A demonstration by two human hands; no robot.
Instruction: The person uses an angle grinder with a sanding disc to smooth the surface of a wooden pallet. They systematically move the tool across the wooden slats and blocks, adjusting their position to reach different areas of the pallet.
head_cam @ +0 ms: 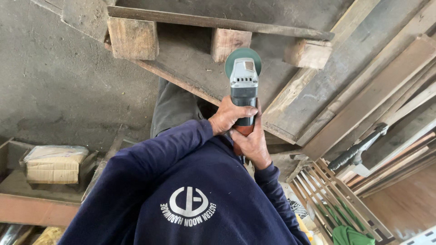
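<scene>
A wrapped cardboard box [55,164] lies left; wooden planks [386,90] lean right.

Plastic-wrapped tan rectangular package [55,164] rests lower left.

The rear of the angle grinder [244,90] body is hidden inside both hands: the left hand [229,117] wraps it from above, the right hand [251,144] from below. The near half of the green disc [243,58] lies behind the grinder's grey head. The point where the disc meets the wooden pallet [190,68] cannot be made out. The pallet's far planks are cut off by the top edge. The navy sweatshirt [181,199] covers the person's legs and runs off the bottom edge. The black handle [354,152] among the stacked planks [386,90] belongs to a tool too hidden to identify.
</scene>
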